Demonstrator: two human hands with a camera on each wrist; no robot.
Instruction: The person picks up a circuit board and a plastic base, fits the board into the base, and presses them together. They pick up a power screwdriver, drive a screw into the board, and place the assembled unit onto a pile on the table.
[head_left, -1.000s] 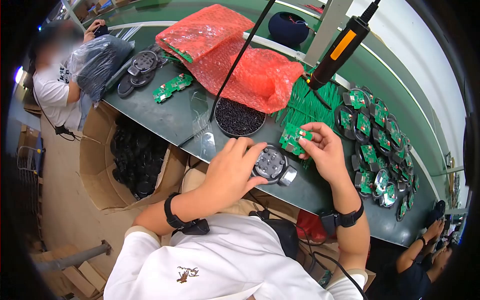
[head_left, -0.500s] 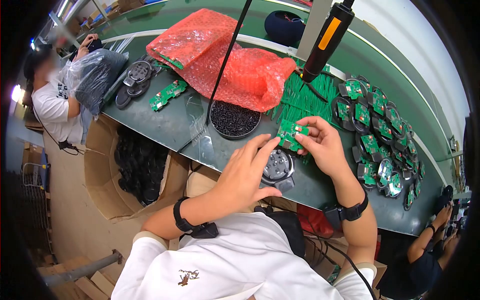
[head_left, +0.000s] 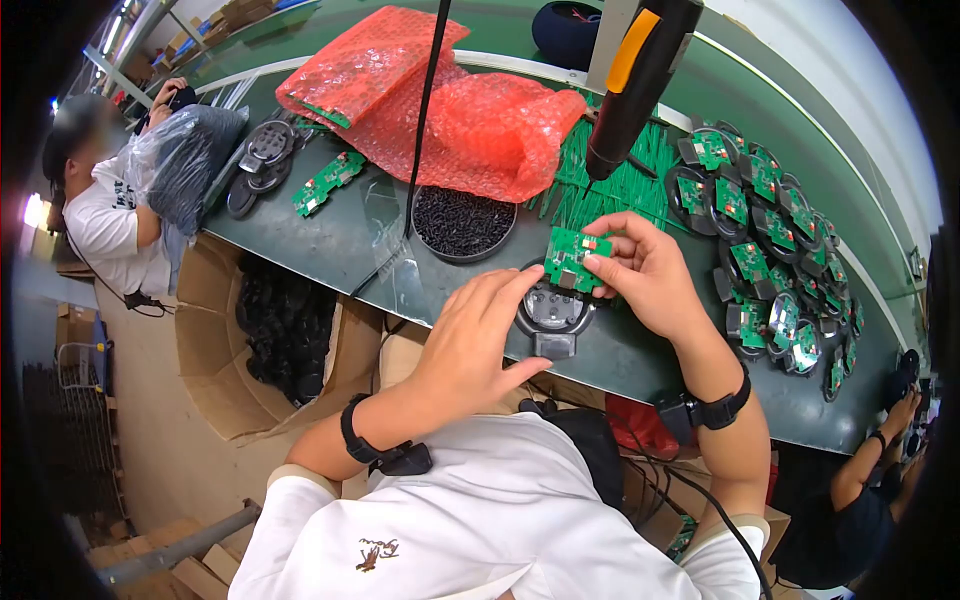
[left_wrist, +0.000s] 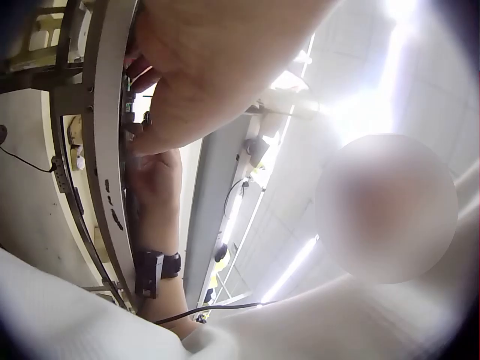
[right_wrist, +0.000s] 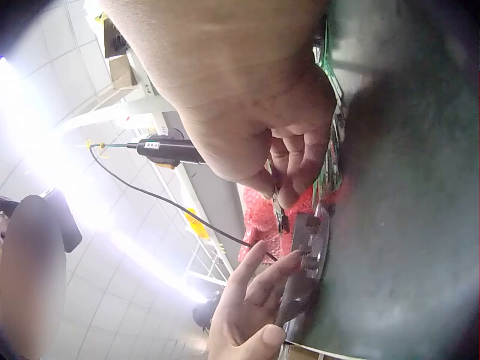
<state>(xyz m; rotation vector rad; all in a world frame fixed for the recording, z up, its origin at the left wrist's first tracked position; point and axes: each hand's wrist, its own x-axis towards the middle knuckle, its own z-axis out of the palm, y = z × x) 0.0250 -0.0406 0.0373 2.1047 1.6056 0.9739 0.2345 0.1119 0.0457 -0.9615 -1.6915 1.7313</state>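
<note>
The ceiling (left_wrist: 435,97) has bright lamps (left_wrist: 291,268). The surface (head_left: 310,240) looks flat and hard. On it sits the round case (head_left: 555,312), probably stiff. The left hand (head_left: 470,340) has straight fingers beside it. The right hand (head_left: 650,280) pinches the board (head_left: 567,256) over the case's far end. The board should be light, stiff and easy to break: hold its edges.

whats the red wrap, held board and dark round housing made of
Red wrap: thin, shiny plastic, judging by bubbles and glints. Held board: probably green-coated laminate, with small parts mounted. Dark round housing: likely glossy moulded plastic; its rim catches light.
</note>
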